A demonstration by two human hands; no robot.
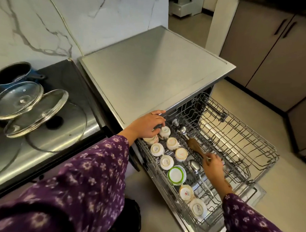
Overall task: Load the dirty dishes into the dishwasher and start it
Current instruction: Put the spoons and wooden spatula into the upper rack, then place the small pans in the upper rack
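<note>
dishwasher (150, 67) sits mid frame with its upper rack (251, 145) pulled out toward the lower right, upturned cups (166, 161) lined along the rack's left side. left hand (148, 124) has its fingers curled round a white cup (164, 132) at the rack's back corner. right hand (213, 167) pinches the handle end of a wooden spoon (194, 146) lying in the rack. glass lids (17, 99) overlap at the left edge.
</note>
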